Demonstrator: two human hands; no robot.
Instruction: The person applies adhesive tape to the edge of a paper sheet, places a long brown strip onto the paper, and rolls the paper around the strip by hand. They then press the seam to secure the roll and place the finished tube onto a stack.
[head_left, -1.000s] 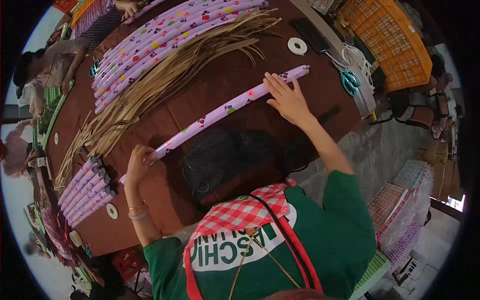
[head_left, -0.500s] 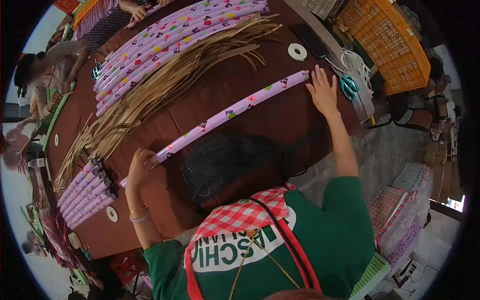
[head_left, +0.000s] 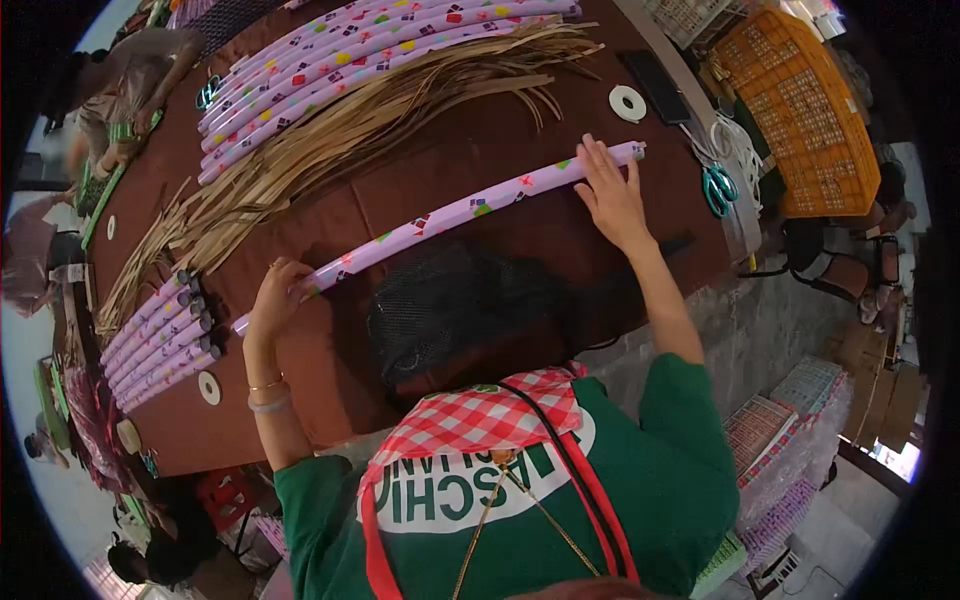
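Patterned tube: one lilac tube point(head_left: 450, 215) with small coloured motifs lies slantwise on the brown table point(head_left: 340, 390), its right end higher in view, its middle beyond a black mesh item point(head_left: 460, 305) near the near edge.
Left hand: fingers bent over the tube's left part point(head_left: 280, 295), the tube's tip showing past the hand; whether they grip or only touch it I cannot tell.
Right hand: open, fingers extended and laid over the tube near its right end point(head_left: 612, 200), closed on nothing.
Other tubes: at least six long lilac tubes point(head_left: 380, 45) side by side toward the far edge; at least five more with dark ends point(head_left: 160, 345) by the left corner.
Brown strips: one loose bundle point(head_left: 330, 140) between the long tubes and the handled one.
White rolls: three, one point(head_left: 617, 103) near the phone, one point(head_left: 203, 388) by the dark-ended tubes, one point(head_left: 111, 228) near the left edge.
Teal scissors: one pair point(head_left: 718, 190) near the right edge, another point(head_left: 208, 93) beside the long tubes.
Phone: one, black point(head_left: 655, 87), by the far right edge.
Containers: one orange crate point(head_left: 868, 165) beyond the right edge, pale small pieces in rows inside.
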